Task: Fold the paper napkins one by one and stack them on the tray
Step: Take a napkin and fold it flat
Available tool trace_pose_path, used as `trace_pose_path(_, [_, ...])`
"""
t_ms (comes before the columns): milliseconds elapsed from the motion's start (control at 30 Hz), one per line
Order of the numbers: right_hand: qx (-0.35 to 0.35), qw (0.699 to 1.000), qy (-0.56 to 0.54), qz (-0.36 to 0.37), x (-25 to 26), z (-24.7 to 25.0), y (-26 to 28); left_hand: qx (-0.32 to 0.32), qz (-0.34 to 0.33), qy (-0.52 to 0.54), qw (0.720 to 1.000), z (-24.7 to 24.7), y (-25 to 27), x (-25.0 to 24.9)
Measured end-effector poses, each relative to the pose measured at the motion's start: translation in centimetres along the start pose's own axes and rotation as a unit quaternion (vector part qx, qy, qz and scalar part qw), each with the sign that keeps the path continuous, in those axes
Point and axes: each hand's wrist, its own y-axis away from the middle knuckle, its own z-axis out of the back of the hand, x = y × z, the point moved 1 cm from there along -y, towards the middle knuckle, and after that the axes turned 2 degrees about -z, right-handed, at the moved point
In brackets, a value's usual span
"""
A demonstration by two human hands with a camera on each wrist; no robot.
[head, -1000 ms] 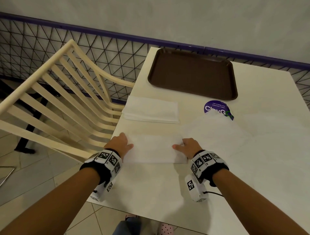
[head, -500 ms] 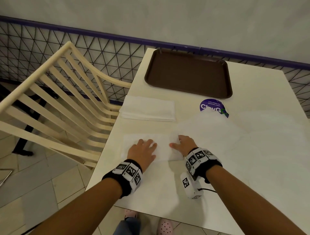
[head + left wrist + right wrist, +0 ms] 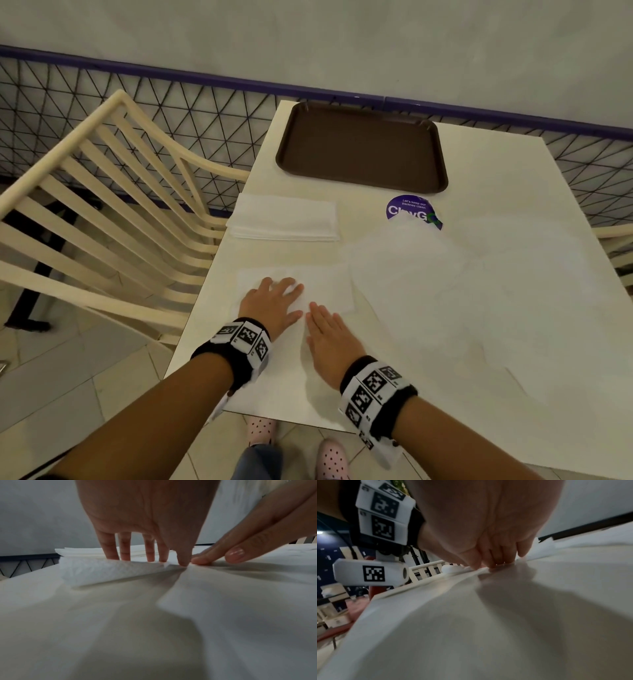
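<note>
**Both hands flat on one napkin, tray bare**

Hidden/unclear: the near part of the napkin [image 3: 318,291] lies under the palms, so its near edge can't be traced in the head view. In the left wrist view its left end lifts slightly off the counter [image 3: 394,359]; whether that's a fold or just curl, can't tell. The right wrist view is blurred, w/ fingertips touching a white edge. White paper on the pale counter has weak contrast: a big sheet [image 3: 428,274] right of the napkin shows only as faint outlines, extent unclear. It covers the near part of the purple sticker [image 3: 411,209].

Hands: left hand [image 3: 274,301] released, fingers spread and straight, pressing the napkin. Right hand [image 3: 329,339] also released, fingers straight and together, tips on the napkin just right of the left thumb.

Around: napkin stack [image 3: 284,217] beyond the napkin, apart from it. Tray [image 3: 363,147] beyond that, at the counter's far edge. Chair [image 3: 102,192] left of the napkin, against the counter's side. Wire fence [image 3: 212,113] behind the tray.
</note>
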Motion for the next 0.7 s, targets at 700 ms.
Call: trace_pose_path(700, [0.043, 0.998, 0.033, -0.036, -4.3, 2.7, 1.3, -0.103, -0.043, -0.028, 0.993, -2.2, 3.9, -2.7])
